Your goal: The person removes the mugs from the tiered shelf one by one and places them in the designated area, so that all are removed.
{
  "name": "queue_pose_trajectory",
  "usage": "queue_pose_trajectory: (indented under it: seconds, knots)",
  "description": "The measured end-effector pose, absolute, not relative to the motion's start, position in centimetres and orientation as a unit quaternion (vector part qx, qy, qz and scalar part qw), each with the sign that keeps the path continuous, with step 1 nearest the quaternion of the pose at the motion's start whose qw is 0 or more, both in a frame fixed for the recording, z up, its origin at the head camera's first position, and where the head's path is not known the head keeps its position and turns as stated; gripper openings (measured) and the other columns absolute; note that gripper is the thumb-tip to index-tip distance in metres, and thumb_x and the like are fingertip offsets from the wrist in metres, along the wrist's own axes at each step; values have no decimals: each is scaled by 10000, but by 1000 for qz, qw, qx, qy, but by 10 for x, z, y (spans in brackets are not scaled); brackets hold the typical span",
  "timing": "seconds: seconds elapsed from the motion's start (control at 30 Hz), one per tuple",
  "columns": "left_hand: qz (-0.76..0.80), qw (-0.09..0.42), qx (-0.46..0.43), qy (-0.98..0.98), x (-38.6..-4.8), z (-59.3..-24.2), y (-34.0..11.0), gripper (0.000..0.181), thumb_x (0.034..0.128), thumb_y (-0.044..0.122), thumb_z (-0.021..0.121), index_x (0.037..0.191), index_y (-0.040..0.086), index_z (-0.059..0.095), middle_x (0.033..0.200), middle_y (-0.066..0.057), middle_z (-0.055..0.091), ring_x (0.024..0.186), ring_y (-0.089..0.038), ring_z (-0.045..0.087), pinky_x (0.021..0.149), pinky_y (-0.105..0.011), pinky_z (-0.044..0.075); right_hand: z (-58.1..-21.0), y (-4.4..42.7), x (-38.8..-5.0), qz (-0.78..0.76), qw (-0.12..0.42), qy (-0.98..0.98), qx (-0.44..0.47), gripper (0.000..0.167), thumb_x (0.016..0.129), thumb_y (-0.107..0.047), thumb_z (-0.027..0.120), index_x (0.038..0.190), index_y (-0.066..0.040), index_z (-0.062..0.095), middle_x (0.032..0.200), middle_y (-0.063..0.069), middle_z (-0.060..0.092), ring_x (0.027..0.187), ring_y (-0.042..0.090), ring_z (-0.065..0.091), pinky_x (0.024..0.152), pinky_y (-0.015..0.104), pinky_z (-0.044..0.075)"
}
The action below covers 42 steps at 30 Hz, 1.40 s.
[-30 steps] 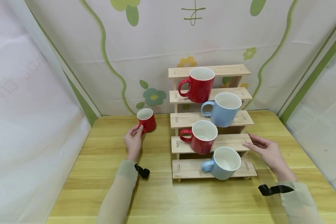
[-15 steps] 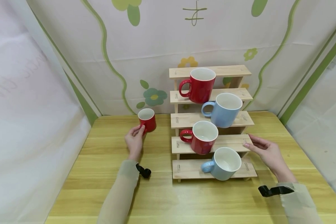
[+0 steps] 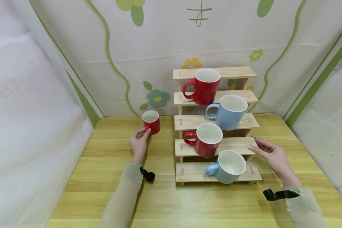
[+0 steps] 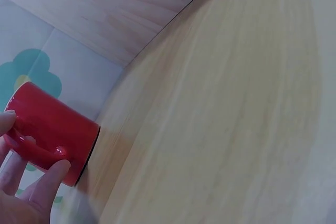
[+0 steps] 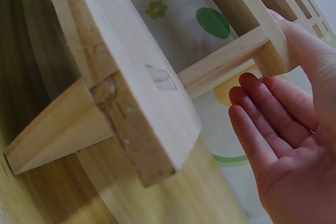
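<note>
At centre-left, the left hand [image 3: 138, 144] is pinching a red mug [image 3: 156, 124]; at right, the right hand [image 3: 273, 157] is touching a rack [image 3: 236, 145], grip unclear.

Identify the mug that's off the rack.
The red mug left of the wooden rack, its handle in the left hand; the other four mugs stand on the rack.

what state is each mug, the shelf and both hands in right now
Leftmost red mug, upright, held by its handle
Upper red mug, upright, no contents visible
Upper blue mug, upright, no contents visible
Lower red mug, upright, looks empty
Lower blue mug, upright, looks empty
Five-tier wooden shelf, standing, bearing four mugs
Left hand, pinching the handle
Right hand, thumb on a shelf board
</note>
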<state>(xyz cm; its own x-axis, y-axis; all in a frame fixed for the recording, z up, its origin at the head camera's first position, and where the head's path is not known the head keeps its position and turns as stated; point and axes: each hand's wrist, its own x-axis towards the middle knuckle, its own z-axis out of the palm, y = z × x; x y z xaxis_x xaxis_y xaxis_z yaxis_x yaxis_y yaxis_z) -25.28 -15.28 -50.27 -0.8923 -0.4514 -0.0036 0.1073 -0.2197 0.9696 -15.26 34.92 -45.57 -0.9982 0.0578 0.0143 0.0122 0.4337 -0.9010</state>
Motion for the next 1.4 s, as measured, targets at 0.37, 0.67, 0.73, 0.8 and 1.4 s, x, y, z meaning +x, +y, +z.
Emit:
queue_pose_trajectory:
  seconds: [0.37, 0.67, 0.73, 0.8, 1.4]
  knots:
    - [-756, 159, 136, -620, -250, -507, -156, 351, 845, 169, 867, 1106, -23, 732, 1071, -165, 727, 996, -301, 702, 889, -462, 585, -458, 349, -150, 528, 19, -849, -28, 668, 958, -355, 741, 1496, -41, 499, 1355, -102, 606, 1075, -116, 555, 825, 87, 497]
    - [-724, 164, 122, -659, -247, -506, -158, 427, 823, 167, 888, 1193, 36, 719, 1134, -135, 730, 1027, -188, 698, 861, -296, 589, -458, 349, -150, 531, 17, -847, -34, 675, 953, -364, 745, 1495, -43, 501, 1333, -132, 610, 1069, -123, 552, 822, 87, 498]
    - [-722, 161, 127, -661, -246, -504, -159, 442, 823, 184, 890, 1202, 41, 713, 1141, -125, 729, 1046, -190, 693, 885, -305, 580, -458, 349, -150, 531, 17, -846, -34, 675, 953, -362, 745, 1494, -39, 501, 1341, -121, 610, 1069, -123, 552, 824, 87, 498]
    - [-720, 162, 128, -663, -245, -501, -161, 457, 832, 202, 884, 1217, 36, 702, 1153, -120, 725, 1071, -203, 686, 931, -331, 562, -458, 349, -150, 531, 17, -846, -34, 676, 954, -361, 745, 1494, -37, 500, 1353, -106, 609, 1070, -125, 551, 825, 88, 498]
    - [-691, 244, 53, -679, -245, -445, -170, 513, 873, 199, 847, 1315, 29, 649, 1310, -115, 661, 1250, -255, 596, 1100, -430, 441, -457, 350, -153, 535, 17, -844, -27, 672, 961, -346, 739, 1503, -39, 488, 1397, -61, 594, 1087, -121, 555, 836, 79, 487]
